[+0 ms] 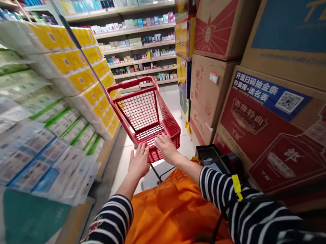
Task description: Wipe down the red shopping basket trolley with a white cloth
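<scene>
A red plastic shopping cart (166,115) with lattice walls stands straight in front of me in the aisle. My left hand (140,160) is at the left of its near end, palm down, fingers stretched forward and slightly apart. Beside it, my right hand (166,148) lies flat over the near edge, fingers extended and a little spread. Neither hand is wrapped round anything. Whether the palms touch the cart cannot be made out.
Stacked tissue packs (63,78) line the left side. Large cardboard cartons (276,128) rise close on the right, with a black crate (207,153) low beside them. Shelves (135,30) of small boxes and bottles cross the far end. A thin pole (85,56) stands left of the cart.
</scene>
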Available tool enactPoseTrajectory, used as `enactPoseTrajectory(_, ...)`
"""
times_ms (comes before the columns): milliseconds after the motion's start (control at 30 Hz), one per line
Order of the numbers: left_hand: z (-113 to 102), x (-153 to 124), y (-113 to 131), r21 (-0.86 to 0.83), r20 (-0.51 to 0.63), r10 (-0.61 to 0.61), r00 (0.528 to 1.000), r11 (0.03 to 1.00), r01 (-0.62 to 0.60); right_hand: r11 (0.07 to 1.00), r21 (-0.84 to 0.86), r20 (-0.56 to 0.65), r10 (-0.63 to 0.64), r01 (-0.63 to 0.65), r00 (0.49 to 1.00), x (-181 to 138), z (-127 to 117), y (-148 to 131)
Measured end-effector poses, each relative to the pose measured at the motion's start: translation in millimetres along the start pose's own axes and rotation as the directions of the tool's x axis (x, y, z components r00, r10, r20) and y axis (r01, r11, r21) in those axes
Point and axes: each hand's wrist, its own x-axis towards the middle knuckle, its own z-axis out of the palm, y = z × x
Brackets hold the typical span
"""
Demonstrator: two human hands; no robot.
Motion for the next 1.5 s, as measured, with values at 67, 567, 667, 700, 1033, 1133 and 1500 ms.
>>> enactPoseTrajectory(67,-3.0,0.3,-6.3,0.009,0.019,0.003,1.0,1.0,-0.003,1.0,0.008,-0.021,0.004,-0.004,1.0,-2.1,7.3,-15.5)
enactPoseTrajectory(567,4.8,5.5,-9.6,0.113,-0.058,-0.004,0.998,0.994,0.01,0.997,0.066,-0.044,0.03,-0.027,0.999,4.7,9.4,-33.3)
enactPoseTrajectory(667,2.2,6.7,-12.2,0.112,-0.06,0.049,0.997,0.993,-0.042,0.994,0.079,-0.053,0.078,-0.074,0.996,3.1,3.2,-7.9)
enactPoseTrajectory(700,1.3,7.7,-14.2,0.112,-0.064,0.064,0.996,0.992,-0.057,0.992,0.076,-0.045,0.106,-0.102,0.993,3.6,-1.0,5.3)
enactPoseTrajectory(1033,-5.5,22.3,19.0,0.105,-0.119,0.039,0.992,0.994,-0.026,0.98,0.104,0.005,0.173,-0.173,0.985,7.6,-18.5,9.9)
enactPoseTrajectory(1133,-12.5,27.3,23.1,0.101,-0.121,0.083,0.989,0.992,-0.071,0.986,0.13,-0.031,0.109,-0.104,0.994,-1.0,-17.2,1.9)
enactPoseTrajectory(1500,-15.3,50.6,21.0,0.049,-0.157,0.047,0.986,0.998,-0.04,0.973,0.108,-0.089,0.215,-0.205,0.972,0.3,-30.4,45.5)
